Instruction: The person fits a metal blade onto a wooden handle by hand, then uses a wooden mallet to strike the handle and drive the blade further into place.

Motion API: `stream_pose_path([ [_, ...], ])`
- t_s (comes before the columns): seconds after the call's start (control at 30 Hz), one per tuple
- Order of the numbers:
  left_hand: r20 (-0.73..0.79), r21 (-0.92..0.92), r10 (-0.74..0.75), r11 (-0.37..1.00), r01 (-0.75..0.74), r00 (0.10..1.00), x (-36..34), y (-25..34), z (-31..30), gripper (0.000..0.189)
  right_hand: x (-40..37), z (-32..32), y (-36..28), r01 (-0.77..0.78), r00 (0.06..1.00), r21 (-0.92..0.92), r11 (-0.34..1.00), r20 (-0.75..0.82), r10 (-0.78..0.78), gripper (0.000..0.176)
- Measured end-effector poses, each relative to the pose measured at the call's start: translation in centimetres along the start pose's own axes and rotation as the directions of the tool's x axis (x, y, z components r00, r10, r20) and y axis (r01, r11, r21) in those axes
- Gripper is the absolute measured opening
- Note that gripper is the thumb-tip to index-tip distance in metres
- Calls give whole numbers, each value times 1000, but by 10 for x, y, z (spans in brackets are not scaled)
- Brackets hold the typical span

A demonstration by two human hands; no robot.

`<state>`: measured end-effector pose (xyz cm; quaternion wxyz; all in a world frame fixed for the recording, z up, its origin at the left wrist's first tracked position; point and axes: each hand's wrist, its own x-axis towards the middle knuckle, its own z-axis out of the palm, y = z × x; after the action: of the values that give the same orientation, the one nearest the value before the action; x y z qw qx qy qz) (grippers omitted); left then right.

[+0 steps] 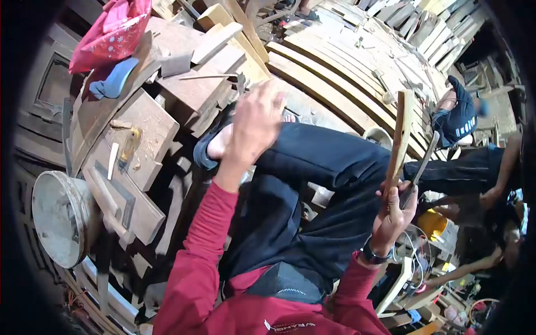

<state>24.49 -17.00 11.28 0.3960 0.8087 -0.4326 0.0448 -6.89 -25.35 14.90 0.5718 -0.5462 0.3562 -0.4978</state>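
My right hand [395, 219], with a dark band on its wrist, is closed around a curved wooden strip [400, 134]. A slim grey metal tool [427, 154] also rises from this hand, beside the strip; its lower end is hidden in the palm. Off to the left, my left hand [252, 125] is raised over my bent leg and foot, its fingers smeared by motion. Beyond it are stacked boards [215, 61]. Dark trousers [329, 151] cover my legs, which are bent below the two hands.
A whitish bucket [60, 220] stands at left, beside a wooden block [142, 137] with a yellow-handled tool [132, 142]. Long planks [329, 84] run across the back. One person [455, 114] is at the far right; another person's arm [505, 162] reaches in nearer.
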Motion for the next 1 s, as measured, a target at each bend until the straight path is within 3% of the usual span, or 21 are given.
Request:
stream_pose_path([
  [0.03, 21, -140, -16, 990, 19, 1000, -5, 32, -8, 35, 0, 3, -1, -13, 1000, -3, 1000, -21, 13, 21],
  [0.07, -49, -280, 124, 951, -133, 991, -15, 43, 4, 37, -1, 3, 0, -1, 1000, -6, 1000, -4, 0, 22],
  [0.1, 29, -364, 185, 917, -162, 982, -36, 58, 4, 42, -1, 1, 2, 15, 1000, -6, 1000, 20, -15, 22],
  [0.13, 88, -337, 421, 865, -371, 903, -49, 50, 14, 42, 2, 2, 3, 36, 998, 0, 999, 47, -36, 23],
  [0.17, 155, -322, 627, 763, -561, 763, -62, 31, 32, 42, 4, 4, 3, 34, 998, -3, 999, 59, -33, 23],
  [0.23, 359, 32, 386, 905, -424, 850, -71, -54, 47, 41, 2, 4, 0, 22, 997, -13, 1000, 75, -21, 23],
  [0.27, 487, 326, 85, 906, -271, 869, -63, -73, 31, 40, 0, 5, -1, 4, 998, -5, 1000, 59, -4, 22],
  [0.3, 512, 604, -231, 782, -155, 828, -50, -88, 16, 39, 1, 7, 3, 18, 997, 4, 1000, 72, -18, 22],
  [0.37, 462, 494, -452, 846, 202, 763, -38, -101, -5, 35, -5, 5, 6, 0, 993, -10, 1000, 117, 1, 22],
  [0.4, 374, 438, -277, 894, 95, 885, -46, -105, -3, 33, -11, 17, 4, -76, 996, 17, 997, 46, 75, 19],
  [0.43, 277, 398, -88, 917, -31, 957, -64, -107, -1, 31, -13, 22, 10, -60, 994, 19, 998, 92, 58, 17],
  [0.47, 192, 53, -45, 998, 35, 980, -76, -76, -6, 28, -16, 31, 10, -86, 990, -11, 996, 111, 86, 16],
  [0.53, 229, -217, -54, 971, 105, 972, -102, -32, -5, 25, -28, 47, 13, -143, 979, -84, 986, 133, 153, 17],
  [0.57, 212, -393, -38, 912, 121, 976, -115, -15, -4, 27, -34, 50, 21, -179, 967, -56, 982, 176, 186, 17],
  [0.63, 393, -599, -85, 732, 325, 916, -147, 17, -8, 43, -50, 64, 27, -240, 936, -128, 962, 231, 264, 17],
  [0.67, 487, -752, -61, 479, 454, 871, -168, 22, 3, 56, -59, 69, 31, -319, 907, -120, 940, 249, 340, 17],
  [0.7, 544, -767, -22, 392, 508, 839, -179, 29, 4, 65, -68, 72, 37, -397, 869, -114, 911, 271, 413, 17],
  [0.83, 533, -838, -266, -38, 544, 803, -222, 50, 17, 50, -107, 74, 70, -366, 846, -152, 918, 356, 396, 22],
  [0.87, 540, -833, -280, -41, 552, 794, -231, 45, 17, 40, -113, 69, 76, -320, 842, -207, 925, 385, 377, 22],
  [0.9, 525, -838, -302, -20, 545, 796, -237, 40, 17, 40, -115, 67, 75, -222, 837, -360, 906, 406, 366, 23],
  [1.0, 506, -844, -361, -18, 536, 784, -249, 35, 6, 35, -123, 60, 63, -118, 811, -582, 805, 411, 416, 23],
])
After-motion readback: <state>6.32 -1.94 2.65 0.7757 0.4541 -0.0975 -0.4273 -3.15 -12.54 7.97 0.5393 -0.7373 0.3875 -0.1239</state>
